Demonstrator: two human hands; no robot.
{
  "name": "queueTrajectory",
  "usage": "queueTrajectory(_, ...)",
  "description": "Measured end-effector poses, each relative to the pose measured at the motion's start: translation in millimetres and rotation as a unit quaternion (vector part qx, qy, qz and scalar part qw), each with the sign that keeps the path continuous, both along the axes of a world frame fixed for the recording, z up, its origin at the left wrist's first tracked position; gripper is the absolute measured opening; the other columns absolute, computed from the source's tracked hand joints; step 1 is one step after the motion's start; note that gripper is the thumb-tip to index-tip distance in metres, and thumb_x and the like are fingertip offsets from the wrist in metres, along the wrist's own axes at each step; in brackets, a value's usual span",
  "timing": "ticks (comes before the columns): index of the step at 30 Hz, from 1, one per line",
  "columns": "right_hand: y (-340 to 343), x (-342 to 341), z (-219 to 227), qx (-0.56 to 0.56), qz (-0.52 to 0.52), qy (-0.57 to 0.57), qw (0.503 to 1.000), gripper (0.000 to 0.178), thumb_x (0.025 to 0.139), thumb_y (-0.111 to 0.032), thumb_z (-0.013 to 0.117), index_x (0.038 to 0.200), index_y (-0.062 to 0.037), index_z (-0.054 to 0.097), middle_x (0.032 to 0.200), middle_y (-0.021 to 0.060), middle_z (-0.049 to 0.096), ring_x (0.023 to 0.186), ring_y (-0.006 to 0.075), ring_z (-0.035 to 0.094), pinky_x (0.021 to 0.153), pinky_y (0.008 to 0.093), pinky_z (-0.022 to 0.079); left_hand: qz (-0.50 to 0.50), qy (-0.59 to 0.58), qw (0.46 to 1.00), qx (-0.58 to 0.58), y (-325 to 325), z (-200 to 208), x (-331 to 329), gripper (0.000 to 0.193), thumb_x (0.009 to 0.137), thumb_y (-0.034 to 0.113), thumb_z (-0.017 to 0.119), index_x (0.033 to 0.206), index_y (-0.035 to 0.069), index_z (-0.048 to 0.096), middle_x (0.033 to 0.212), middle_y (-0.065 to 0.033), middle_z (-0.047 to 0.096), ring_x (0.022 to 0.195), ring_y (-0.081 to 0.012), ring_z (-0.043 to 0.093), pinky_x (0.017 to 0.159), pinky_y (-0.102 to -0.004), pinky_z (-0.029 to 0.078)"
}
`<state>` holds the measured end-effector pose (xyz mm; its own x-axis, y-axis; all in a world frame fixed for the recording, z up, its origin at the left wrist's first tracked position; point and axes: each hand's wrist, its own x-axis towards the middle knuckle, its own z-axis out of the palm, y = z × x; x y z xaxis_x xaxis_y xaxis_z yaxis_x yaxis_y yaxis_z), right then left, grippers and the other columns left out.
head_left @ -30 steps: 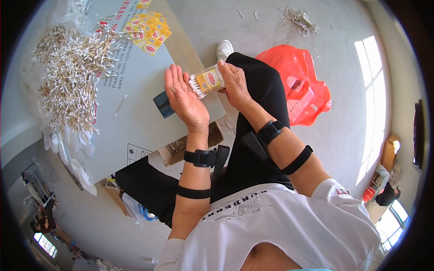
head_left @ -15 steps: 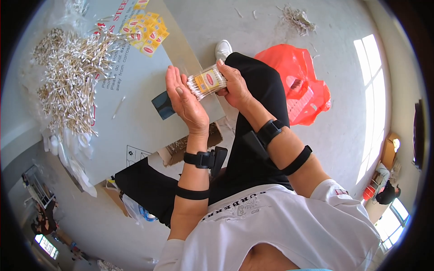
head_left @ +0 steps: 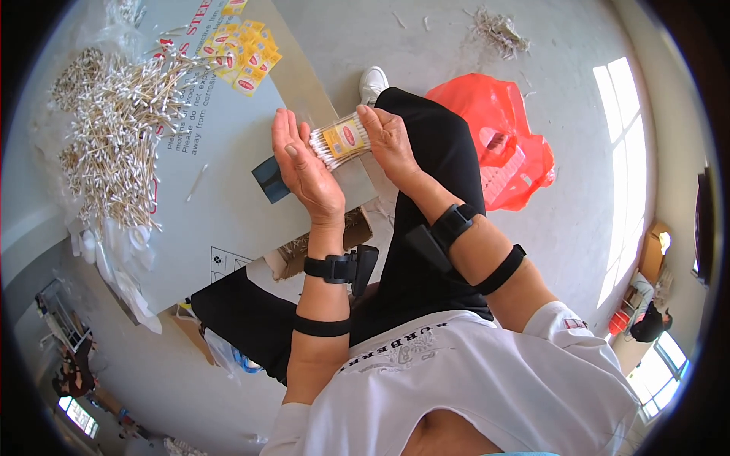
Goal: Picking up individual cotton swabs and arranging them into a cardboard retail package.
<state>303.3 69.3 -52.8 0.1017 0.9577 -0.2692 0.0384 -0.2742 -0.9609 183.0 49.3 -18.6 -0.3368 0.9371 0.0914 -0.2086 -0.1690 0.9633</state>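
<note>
Between my hands is a clear pack of cotton swabs (head_left: 340,144) with a yellow and white label, tilted, white tips showing at its left end. My right hand (head_left: 391,144) is closed around the pack's right end, thumb along the upper edge. My left hand (head_left: 310,175) is held flat with its fingers stretched out, the palm beside the swab tips and seemingly touching them. On the table to the left lies a big heap of loose cotton swabs (head_left: 114,137). Several yellow printed labels (head_left: 247,57) are spread out beyond it.
A dark flat piece (head_left: 271,180) lies at the table (head_left: 190,235) edge. Below it stands a cardboard box (head_left: 308,251) with swabs inside. A red plastic bag (head_left: 494,144) is on the floor to the right. Farther off is a pile of scraps (head_left: 498,36). One swab (head_left: 197,182) lies alone.
Both hands and the pack have shifted slightly left. My right hand has moved in over more of the pack's right end. The heap and labels look unchanged.
</note>
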Motion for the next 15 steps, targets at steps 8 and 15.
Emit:
queueTrajectory(8,3.3,22.2,64.5,0.301,0.156,-0.389,0.857,0.055,0.068,-0.023,0.079,0.117,-0.0075,0.061,0.127,0.0097,0.055,0.120,0.0288,0.047,0.102,0.0428,0.034,-0.005,-0.009,1.000,-0.009,-3.0,0.1,-4.5,0.070,0.103,0.050,0.032,0.146,-0.005,0.026,0.153,-0.0235,0.028,0.143,-0.0335,0.027,0.116,-0.0445,0.022)
queueTrajectory(15,18.1,24.1,60.0,0.313,0.309,-0.391,0.808,0.057,0.057,-0.021,0.085,0.110,-0.0120,0.067,0.117,0.0015,0.060,0.119,0.0252,0.047,0.100,0.0427,0.033,-0.047,0.026,0.999,-0.008,-0.4,2.3,-6.2,0.074,0.102,0.053,0.026,0.149,-0.005,0.022,0.155,-0.0223,0.025,0.144,-0.0336,0.023,0.118,-0.0447,0.018)
